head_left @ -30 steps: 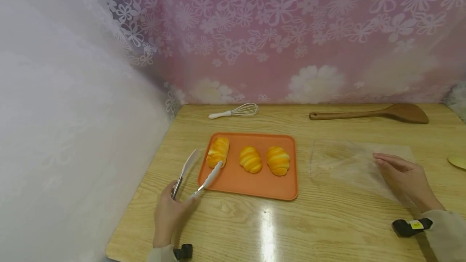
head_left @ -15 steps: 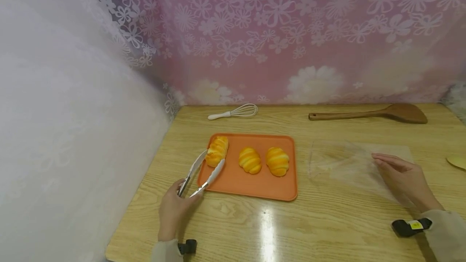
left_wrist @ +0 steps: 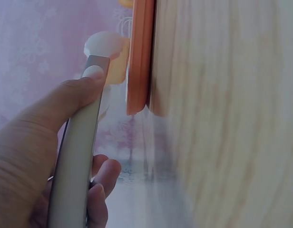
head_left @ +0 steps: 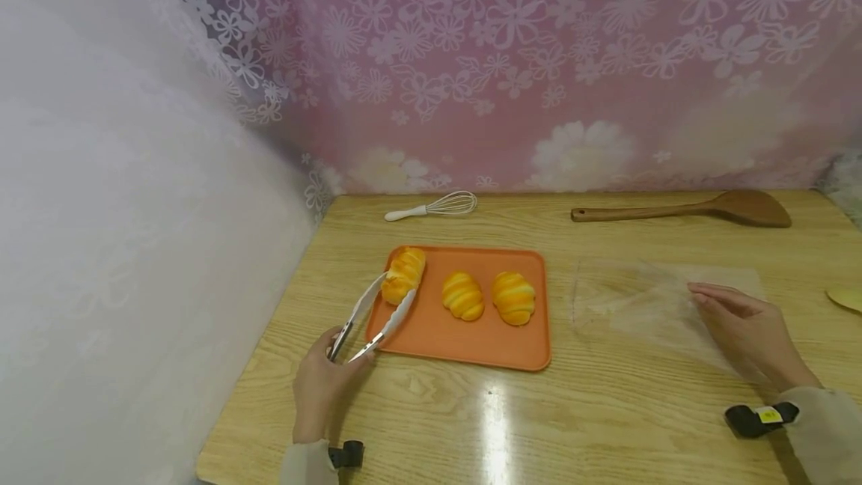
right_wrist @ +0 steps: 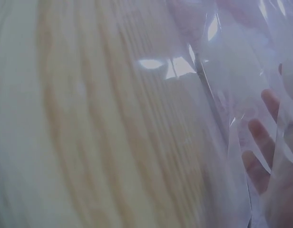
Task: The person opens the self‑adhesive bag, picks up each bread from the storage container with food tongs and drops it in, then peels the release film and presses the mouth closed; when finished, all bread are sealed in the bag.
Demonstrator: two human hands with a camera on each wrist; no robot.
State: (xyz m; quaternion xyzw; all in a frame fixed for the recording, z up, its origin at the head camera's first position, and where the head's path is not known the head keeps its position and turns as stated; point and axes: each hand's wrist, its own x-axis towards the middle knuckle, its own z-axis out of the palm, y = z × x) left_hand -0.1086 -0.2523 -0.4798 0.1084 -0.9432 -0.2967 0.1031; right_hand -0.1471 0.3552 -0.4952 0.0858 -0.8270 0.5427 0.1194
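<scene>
In the head view my left hand grips a pair of metal tongs with pale, scalloped tips. Those tips lie on either side of a golden bread roll at the left end of an orange tray. In the left wrist view, my thumb presses along the tongs' handle, with the fingers curled beneath. Over to the right, my right hand pinches the edge of a clear plastic bag. The right wrist view shows its fingers through the shiny film.
Two striped bread rolls, a middle one and a right one, sit on the tray. A whisk and a wooden spatula lie along the back of the wooden table. Something yellowish shows at the right edge.
My left hand has shifted right and the tongs' arms have drawn closer, from wide apart to either side of the left roll. That roll sits slightly farther back. My right hand has stayed put.
</scene>
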